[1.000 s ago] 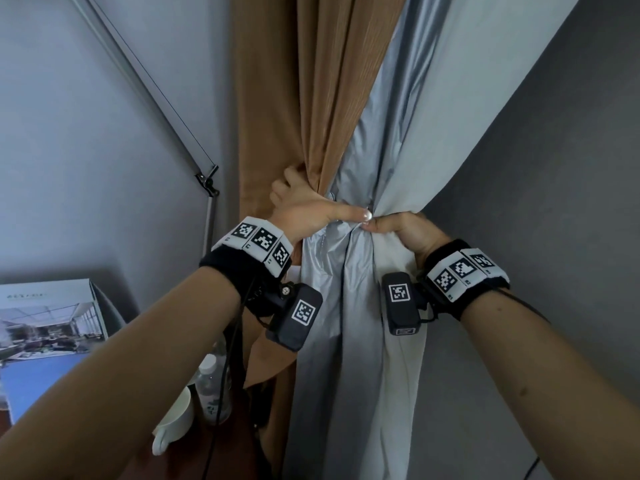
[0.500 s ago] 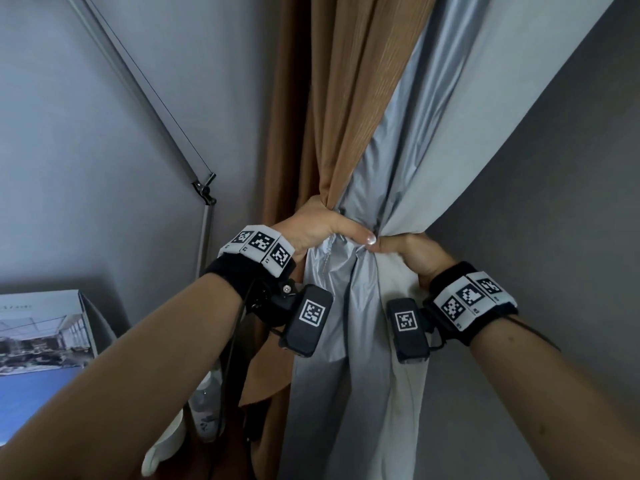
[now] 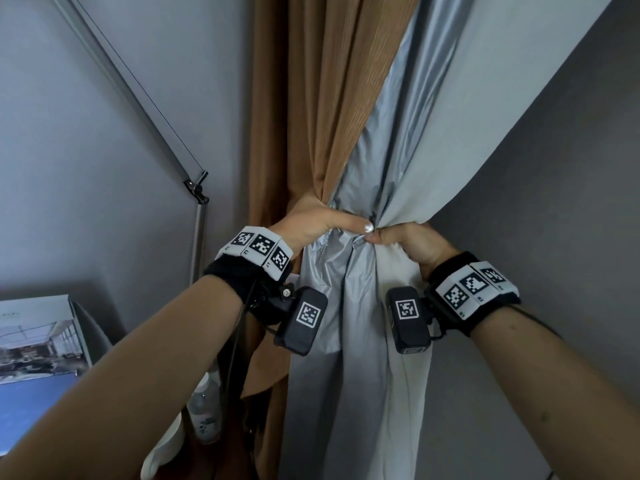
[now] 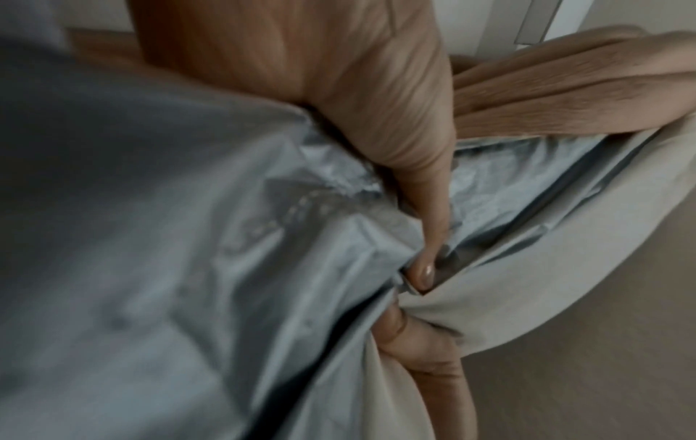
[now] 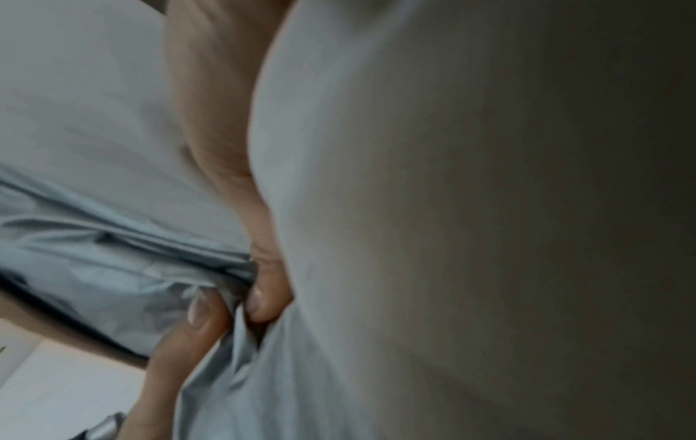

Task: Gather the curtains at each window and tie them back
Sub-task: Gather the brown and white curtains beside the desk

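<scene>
The curtain (image 3: 349, 109), tan cloth with a silvery grey lining, hangs against the wall (image 3: 104, 140) in the room's corner and is cinched to a narrow waist at mid-height. The left hand (image 3: 313, 225) wraps the tan side of the waist, thumb laid flat across the grey folds; the right hand (image 3: 410, 242) clasps the grey side, its thumb tip meeting the left thumb, so both hands grasp the bunch. No tie-back band shows plainly in any view, and I cannot tell whether one is already round the waist

My judgement: the step is holding the gather tight before tying. To do it well, one hand should keep the full squeeze alone while the other frees itself for the tie; the slick lining looks likely to slide out, so loose grey pleats want tucking in first

Outward, a lamp arm (image 3: 138, 98) slants up the wall, a bottle (image 3: 204, 410) stands below the left forearm, and a booklet (image 3: 38, 344) leans at the left edge. Its print and the bottle's label are too small to read; the wrist bands carry only square black-and-white code markers
</scene>
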The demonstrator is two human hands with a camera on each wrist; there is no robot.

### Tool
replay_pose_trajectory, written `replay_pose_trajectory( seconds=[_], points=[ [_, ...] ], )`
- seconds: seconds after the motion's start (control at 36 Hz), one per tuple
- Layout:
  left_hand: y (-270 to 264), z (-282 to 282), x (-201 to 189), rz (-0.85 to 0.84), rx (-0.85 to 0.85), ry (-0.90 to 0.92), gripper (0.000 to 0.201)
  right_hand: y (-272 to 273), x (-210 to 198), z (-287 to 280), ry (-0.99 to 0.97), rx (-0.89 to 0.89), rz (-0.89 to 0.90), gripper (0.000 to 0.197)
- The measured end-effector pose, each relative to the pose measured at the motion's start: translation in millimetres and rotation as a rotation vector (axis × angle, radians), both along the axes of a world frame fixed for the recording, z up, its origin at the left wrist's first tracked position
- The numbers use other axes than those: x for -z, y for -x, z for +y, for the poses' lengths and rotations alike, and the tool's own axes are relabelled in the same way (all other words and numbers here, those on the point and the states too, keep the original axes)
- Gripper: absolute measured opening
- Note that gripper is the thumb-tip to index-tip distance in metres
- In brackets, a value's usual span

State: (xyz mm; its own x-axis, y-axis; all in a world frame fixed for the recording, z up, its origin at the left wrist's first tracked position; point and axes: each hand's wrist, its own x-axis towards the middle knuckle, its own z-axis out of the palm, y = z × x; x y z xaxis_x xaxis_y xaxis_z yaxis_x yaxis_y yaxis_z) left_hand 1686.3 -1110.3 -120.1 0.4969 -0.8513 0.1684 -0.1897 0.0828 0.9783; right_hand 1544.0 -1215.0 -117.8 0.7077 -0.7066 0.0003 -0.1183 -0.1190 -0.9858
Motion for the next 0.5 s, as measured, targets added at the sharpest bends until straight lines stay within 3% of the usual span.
replay_pose_trajectory(
  seconds=[0.08,0.28,0.36,0.42,0.5],
  points=[
    [-1.5,1.9,-1.8,0.009,0.041,0.008,0.054,-2.3,4.1,1.3,0.0,0.003,-0.048,0.026],
    [-1.4,-0.1,-1.2,0.04,0.135,-0.024,0.066,1.7,4.4,4.8,-0.076,-0.075,-0.125,0.031],
    [-0.5,3.5,-1.1,0.073,0.169,-0.041,0.064,4.3,3.0,4.5,-0.094,-0.125,-0.079,0.019],
    [0.1,4.3,0.1,0.078,0.158,-0.025,0.059,5.9,1.8,5.0,-0.08,-0.141,-0.053,0.014],
    [5.5,4.0,2.8,0.098,0.075,0.071,0.063,7.5,-0.1,7.1,-0.066,-0.109,-0.084,0.024]
  ],
)
